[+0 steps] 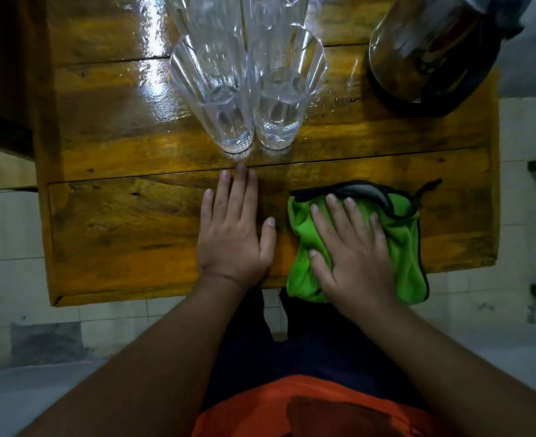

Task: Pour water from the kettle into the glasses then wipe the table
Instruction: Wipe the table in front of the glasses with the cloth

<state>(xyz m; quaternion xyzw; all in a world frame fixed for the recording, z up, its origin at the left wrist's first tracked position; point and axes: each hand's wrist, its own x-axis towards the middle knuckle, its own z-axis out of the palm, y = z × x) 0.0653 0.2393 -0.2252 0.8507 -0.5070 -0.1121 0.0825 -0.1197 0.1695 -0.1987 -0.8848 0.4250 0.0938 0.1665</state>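
Clear faceted glasses stand in the middle of the wooden table (118, 216); the two nearest are a left glass (216, 99) and a right glass (284, 89), with more behind them at the top edge. The metal kettle (430, 48) stands at the far right. A green cloth (402, 234) with dark trim lies at the table's near edge. My right hand (352, 250) presses flat on the cloth, fingers spread. My left hand (235, 231) rests flat on the bare wood beside it, just short of the left glass.
The tabletop looks wet and glossy around the glasses. Pale tiled floor (14, 234) surrounds the small table. A darker wooden surface (2, 89) adjoins the table at the far left. My orange shirt and dark trousers fill the bottom of the view.
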